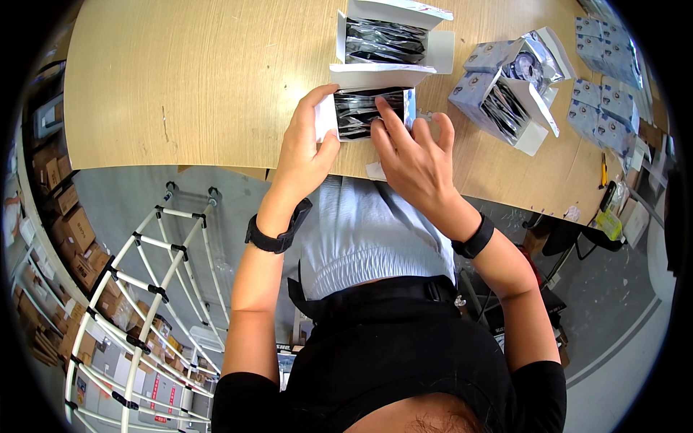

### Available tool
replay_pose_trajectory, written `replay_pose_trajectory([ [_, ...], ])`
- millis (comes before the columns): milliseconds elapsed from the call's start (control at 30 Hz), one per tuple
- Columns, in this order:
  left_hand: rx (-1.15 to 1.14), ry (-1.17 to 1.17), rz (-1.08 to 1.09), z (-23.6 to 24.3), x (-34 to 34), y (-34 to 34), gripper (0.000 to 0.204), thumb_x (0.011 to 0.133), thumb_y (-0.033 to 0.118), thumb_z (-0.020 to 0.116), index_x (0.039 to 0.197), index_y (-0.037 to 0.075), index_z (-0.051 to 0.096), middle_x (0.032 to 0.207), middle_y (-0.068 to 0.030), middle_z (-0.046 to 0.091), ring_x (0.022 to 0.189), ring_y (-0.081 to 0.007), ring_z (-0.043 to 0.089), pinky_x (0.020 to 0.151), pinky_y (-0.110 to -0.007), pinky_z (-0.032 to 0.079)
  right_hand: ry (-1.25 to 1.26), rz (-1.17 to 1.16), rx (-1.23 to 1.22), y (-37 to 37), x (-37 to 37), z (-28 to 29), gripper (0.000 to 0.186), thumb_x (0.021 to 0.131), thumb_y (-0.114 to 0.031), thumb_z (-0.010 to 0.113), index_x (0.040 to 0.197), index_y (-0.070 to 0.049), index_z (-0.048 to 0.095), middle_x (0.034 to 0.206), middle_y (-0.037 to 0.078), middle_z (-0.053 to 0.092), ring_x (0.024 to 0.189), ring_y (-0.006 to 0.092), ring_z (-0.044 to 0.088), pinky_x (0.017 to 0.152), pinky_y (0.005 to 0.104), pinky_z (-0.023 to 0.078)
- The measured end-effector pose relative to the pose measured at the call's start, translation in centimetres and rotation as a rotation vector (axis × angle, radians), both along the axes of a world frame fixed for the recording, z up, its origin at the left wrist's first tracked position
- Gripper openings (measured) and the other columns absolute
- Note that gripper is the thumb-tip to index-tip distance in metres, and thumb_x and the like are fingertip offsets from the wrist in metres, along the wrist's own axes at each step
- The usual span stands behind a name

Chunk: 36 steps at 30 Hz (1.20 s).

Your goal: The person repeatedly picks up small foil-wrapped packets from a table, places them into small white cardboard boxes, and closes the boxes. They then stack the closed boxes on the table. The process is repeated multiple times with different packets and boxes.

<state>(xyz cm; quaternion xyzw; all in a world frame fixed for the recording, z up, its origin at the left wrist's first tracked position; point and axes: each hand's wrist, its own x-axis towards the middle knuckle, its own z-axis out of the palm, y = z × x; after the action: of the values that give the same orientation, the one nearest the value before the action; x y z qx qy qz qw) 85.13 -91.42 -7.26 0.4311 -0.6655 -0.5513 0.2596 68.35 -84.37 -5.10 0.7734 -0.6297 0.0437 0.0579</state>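
An open carton point(326, 119) lies near the table's front edge, its white flaps spread and several dark, shiny foil packets point(352, 119) lined up inside. My left hand point(302, 148) grips its left side, thumb at the near corner and fingers around the far one. Over its right part, my right hand point(420, 162) rests its outstretched index finger on the packets, the other fingers apart and partly bent. Just behind stands a second open carton point(440, 50), also filled with foil packets point(384, 42). What lies under my right fingers is hidden.
To the right on the wooden table point(195, 86) are an open blue-white carton of packets point(476, 101) and another carton point(491, 54) behind it. Wrapped carton stacks point(605, 115) and a yellow cutter point(603, 173) lie farther right. A white pipe rack point(137, 281) stands at lower left.
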Motion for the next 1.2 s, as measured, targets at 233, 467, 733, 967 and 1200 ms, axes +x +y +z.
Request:
replay_pose_trajectory([
  [233,-0.012,-0.007,-0.012,0.1,0.0,-0.1,0.052,0.078,-0.002,0.046,0.129,0.003,0.038,0.127,-0.0181,0.045,0.121,-0.0323,0.044,0.101,-0.037,0.034,-0.075,0.031,0.017,-0.1,-0.2,-0.2,0.021,0.075,-0.013,0.055,0.096,-0.011,0.059,0.104,0.001,0.057,0.069,0.0154,0.050,0.090,0.0432,0.033],
  [467,-0.031,-0.044,-0.012,0.4,-0.2,0.0,0.052,0.077,-0.001,0.046,0.129,0.004,0.038,0.125,-0.0187,0.045,0.119,-0.0340,0.044,0.100,-0.038,0.034,-0.092,0.059,0.033,-0.3,-0.5,-0.2,0.033,0.076,-0.011,0.054,0.108,-0.008,0.059,0.091,0.000,0.053,0.066,0.0153,0.050,0.092,0.0435,0.033],
  [733,-0.262,-0.203,-0.059,0.4,-0.2,-0.3,0.056,0.074,-0.002,0.047,0.129,0.008,0.040,0.130,-0.0185,0.039,0.120,-0.0363,0.040,0.098,-0.041,0.037,-0.018,0.007,0.106,0.6,-2.7,1.0,0.029,0.075,-0.009,0.055,0.103,-0.010,0.063,0.106,-0.001,0.057,0.070,0.0136,0.054,0.095,0.0444,0.030],
  [967,-0.657,-0.421,-0.030,1.4,-1.4,0.9,0.032,0.070,0.001,0.060,0.100,0.012,0.064,0.134,-0.0178,0.036,0.120,-0.0414,0.036,0.096,-0.048,0.036,-0.061,0.030,0.129,0.1,-2.8,1.2,0.020,0.073,-0.009,0.054,0.092,-0.007,0.062,0.101,0.003,0.053,0.067,0.0171,0.053,0.092,0.0450,0.033],
  [1200,-0.530,-0.406,-0.081,1.2,-1.3,1.0,0.015,0.072,0.006,0.062,0.085,0.008,0.069,0.134,-0.0190,0.036,0.120,-0.0421,0.035,0.098,-0.047,0.034,-0.025,0.024,0.084,-0.6,-3.1,1.2,0.014,0.073,-0.009,0.055,0.084,-0.007,0.063,0.093,0.003,0.052,0.065,0.0174,0.053,0.089,0.0430,0.035],
])
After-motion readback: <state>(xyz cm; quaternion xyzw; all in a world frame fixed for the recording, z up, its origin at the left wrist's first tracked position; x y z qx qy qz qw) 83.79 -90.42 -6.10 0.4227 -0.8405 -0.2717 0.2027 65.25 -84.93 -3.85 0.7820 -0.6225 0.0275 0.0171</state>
